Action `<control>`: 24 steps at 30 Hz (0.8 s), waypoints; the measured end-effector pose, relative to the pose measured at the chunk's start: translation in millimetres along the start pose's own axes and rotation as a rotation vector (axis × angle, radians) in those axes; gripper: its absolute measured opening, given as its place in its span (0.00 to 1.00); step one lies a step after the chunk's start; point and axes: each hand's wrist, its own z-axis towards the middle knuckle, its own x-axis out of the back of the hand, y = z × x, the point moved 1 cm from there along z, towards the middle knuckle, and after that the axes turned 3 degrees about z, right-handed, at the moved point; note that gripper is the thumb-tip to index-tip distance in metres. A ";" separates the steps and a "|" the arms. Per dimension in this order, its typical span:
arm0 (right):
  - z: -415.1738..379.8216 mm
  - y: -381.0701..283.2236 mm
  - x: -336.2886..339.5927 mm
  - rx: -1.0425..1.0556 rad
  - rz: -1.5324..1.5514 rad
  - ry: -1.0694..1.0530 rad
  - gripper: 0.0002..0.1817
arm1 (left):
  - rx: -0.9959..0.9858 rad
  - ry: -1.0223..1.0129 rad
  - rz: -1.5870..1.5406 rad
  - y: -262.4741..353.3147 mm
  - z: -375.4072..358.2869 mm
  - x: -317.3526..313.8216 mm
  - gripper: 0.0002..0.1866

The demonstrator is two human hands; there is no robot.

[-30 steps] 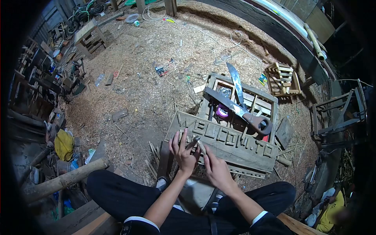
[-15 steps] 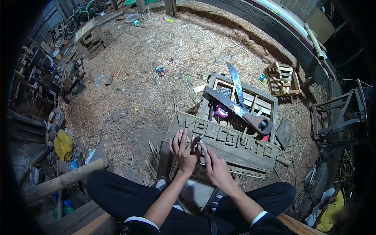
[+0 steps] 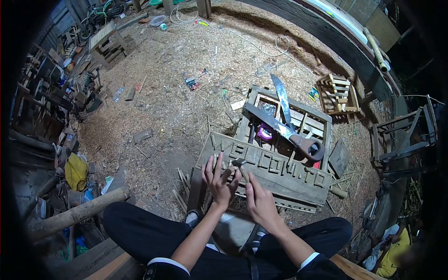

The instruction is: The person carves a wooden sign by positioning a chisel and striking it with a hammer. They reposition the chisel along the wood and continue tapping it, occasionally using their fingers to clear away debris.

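Head view, left hand [image 3: 221,187] at the raised-letter wooden board [image 3: 266,182], fingers slightly parted, grip unclear, right fingers closed around the handle of a small hammer [image 3: 240,163] above the board, handsaw [image 3: 305,144] and long curved blade [image 3: 281,96] just beyond.

Hammer handle [image 3: 245,175] partly hidden

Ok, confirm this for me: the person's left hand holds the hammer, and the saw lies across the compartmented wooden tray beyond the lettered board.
Not quite: the right hand holds the hammer, not the left hand, as the head view shows. The saw does lie across the compartmented wooden tray beyond the lettered board.
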 end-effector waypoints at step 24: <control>5.9 6.8 -0.8 -0.086 0.011 -0.060 0.23 | 0.006 -0.024 0.017 1.4 2.1 2.8 0.10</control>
